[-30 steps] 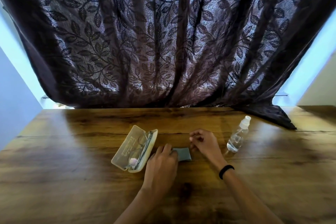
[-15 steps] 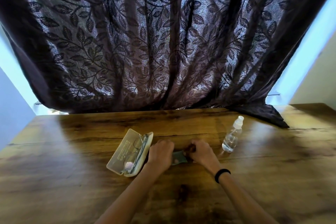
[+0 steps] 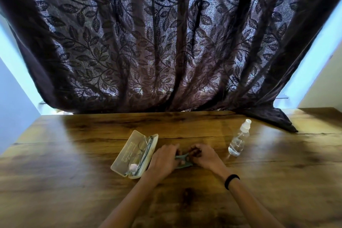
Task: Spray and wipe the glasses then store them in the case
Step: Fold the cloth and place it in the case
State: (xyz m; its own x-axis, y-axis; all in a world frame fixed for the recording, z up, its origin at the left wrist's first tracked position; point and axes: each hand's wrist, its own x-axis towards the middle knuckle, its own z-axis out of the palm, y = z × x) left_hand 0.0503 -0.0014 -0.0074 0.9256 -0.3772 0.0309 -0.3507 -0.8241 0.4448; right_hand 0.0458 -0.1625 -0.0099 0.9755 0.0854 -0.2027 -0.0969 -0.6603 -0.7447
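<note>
Wooden table (image 3: 74,181), dark curtain (image 3: 166,42) hanging behind. We note left hand (image 3: 162,161) and right hand (image 3: 205,155) both pinching the cloth (image 3: 180,157), fingers curled onto it. Glasses (image 3: 143,146) lie in the open case (image 3: 125,153) just left of the grip; we judge a stray knuckle could shove it. Spray bottle (image 3: 237,142) stands to the right, easily tipped.

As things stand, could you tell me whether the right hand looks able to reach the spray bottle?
Probably yes. The spray bottle stands upright to the right of the right hand, with only bare table between them. The hand is pinching the cloth, so it would have to let go first.
</note>
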